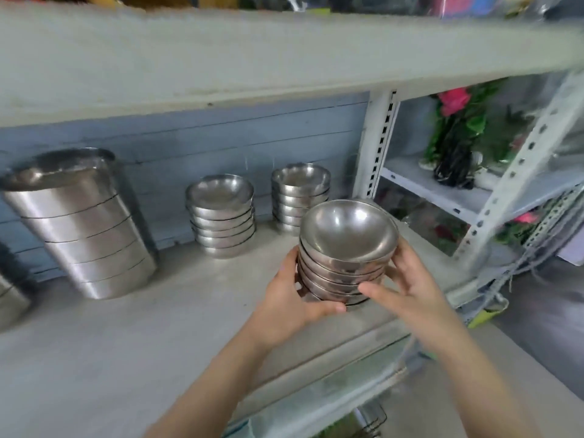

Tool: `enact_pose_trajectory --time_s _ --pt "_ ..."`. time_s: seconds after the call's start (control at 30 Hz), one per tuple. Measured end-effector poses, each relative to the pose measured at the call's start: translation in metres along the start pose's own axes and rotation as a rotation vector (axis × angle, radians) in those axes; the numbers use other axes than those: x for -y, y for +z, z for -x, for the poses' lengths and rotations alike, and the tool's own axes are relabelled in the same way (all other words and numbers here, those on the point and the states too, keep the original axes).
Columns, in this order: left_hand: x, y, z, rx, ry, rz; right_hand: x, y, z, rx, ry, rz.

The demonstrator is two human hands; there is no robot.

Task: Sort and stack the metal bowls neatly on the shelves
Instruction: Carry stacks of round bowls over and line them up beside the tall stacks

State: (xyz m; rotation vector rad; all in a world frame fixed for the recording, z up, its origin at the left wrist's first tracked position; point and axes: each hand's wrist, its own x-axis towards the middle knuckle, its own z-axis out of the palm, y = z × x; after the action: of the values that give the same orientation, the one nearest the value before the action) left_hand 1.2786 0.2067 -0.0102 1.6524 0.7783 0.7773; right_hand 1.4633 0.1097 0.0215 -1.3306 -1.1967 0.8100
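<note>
A stack of several small metal bowls [346, 248] sits near the front right of the grey shelf [158, 336], held between both hands. My left hand [292, 298] wraps its left side and base, thumb along the bottom. On the stack's right side my right hand [407, 286] presses, one finger across the lower bowls. Behind stand two more bowl stacks, one in the middle [221, 216] and one at the back right [298, 191]. A tall stack of large metal basins [79, 222] leans at the left.
An upper shelf board [252, 58] hangs low overhead. A white slotted upright [379, 143] bounds the shelf's right end. Beyond it, a neighbouring rack holds artificial flowers [455, 134]. Another metal vessel [9, 289] shows at the far left edge.
</note>
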Motion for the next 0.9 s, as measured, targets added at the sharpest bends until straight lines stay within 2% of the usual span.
enact_pose_trajectory --time_s 0.2,0.33,0.5,0.9 --pt "0.003 0.072 -0.104 -0.075 -0.011 -0.061 -0.034 -0.104 -0.095 0.098 0.022 0.094" --pt "0.01 0.091 -0.151 -0.133 -0.069 -0.059 -0.049 -0.14 -0.143 0.193 0.005 0.062" --pt "0.017 0.096 -0.179 -0.222 -0.12 -0.081 -0.07 -0.147 -0.181 0.26 0.003 -0.008" --pt "0.02 0.104 -0.192 -0.294 -0.204 -0.02 -0.09 -0.146 -0.212 0.296 -0.001 -0.012"
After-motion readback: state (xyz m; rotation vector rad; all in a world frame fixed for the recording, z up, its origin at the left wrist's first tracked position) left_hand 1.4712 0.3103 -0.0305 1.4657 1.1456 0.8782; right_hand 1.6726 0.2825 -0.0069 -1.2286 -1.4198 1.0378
